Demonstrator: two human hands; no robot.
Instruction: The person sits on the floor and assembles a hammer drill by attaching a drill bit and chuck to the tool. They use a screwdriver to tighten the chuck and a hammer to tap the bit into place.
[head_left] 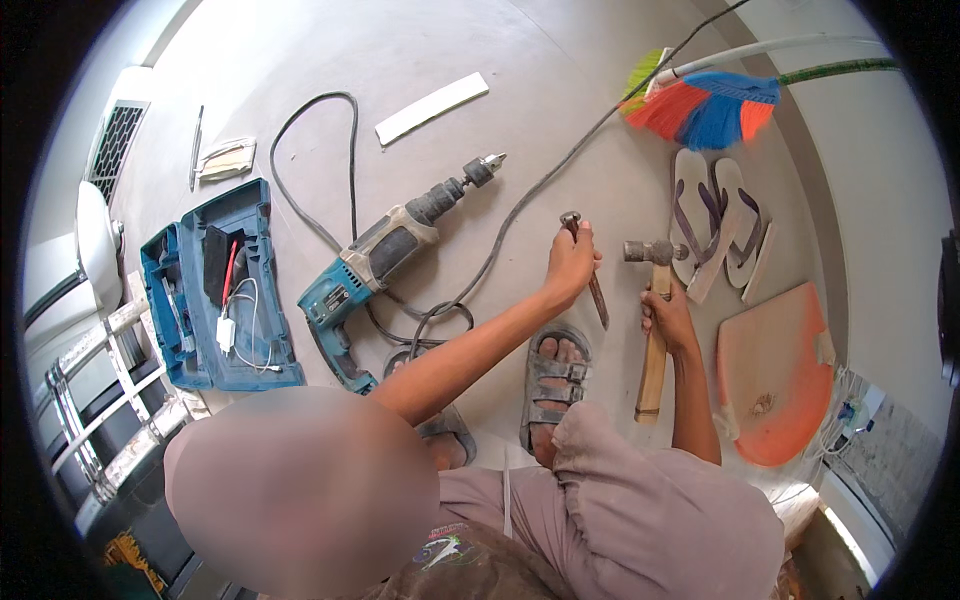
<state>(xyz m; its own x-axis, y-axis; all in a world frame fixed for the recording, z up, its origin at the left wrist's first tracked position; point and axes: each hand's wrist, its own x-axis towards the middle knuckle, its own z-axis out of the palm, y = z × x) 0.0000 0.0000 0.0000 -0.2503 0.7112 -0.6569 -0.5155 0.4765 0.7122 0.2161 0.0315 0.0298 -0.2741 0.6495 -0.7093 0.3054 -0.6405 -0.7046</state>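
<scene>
My left hand (572, 264) is closed around a cold chisel (598, 300), a dark metal rod. Its blunt end sticks out above the fingers and its narrow tip slants down toward the floor; whether the tip touches the floor I cannot tell. To the right, my right hand (668, 316) grips a hammer (652, 375) by its wooden handle, close under the worn metal head. The hammer head is level with the chisel and apart from it. A sandalled foot (556, 385) is just below the chisel tip.
Left of my hands lies a teal corded drill (385, 250), its black cable (530, 195) looping across the floor. An open blue tool case (265, 345) is farther left. At right are flip-flops (692, 205), an orange plastic piece (775, 375) and a colourful broom (705, 108). A white strip (432, 108) lies beyond.
</scene>
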